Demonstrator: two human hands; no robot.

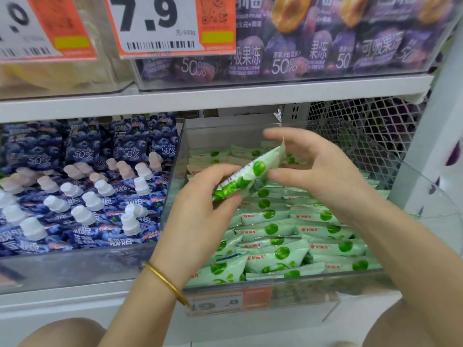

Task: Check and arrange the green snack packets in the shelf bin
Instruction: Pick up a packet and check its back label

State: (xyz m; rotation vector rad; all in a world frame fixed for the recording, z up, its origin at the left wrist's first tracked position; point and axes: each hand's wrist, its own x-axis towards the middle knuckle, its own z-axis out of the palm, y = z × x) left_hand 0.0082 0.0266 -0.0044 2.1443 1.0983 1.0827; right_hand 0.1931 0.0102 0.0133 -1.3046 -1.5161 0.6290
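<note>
A clear plastic shelf bin [295, 280] holds several pale green snack packets [295, 234] lying in rough rows. One green packet [253, 171] is lifted above the pile and tilted, its far end pointing up. My left hand [200, 211] grips its lower end with curled fingers. My right hand [325, 171] is at the upper end, thumb against the packet's side and fingers spread above the top tip. A gold bangle [166, 281] sits on my left wrist.
Left of the bin, another clear bin holds blue pouches with white caps [82, 186]. The shelf above carries purple jelly pouches [300, 46] and price tags [170, 26]. White mesh [363, 136] closes the right side. A price label [225, 303] hangs on the bin's front.
</note>
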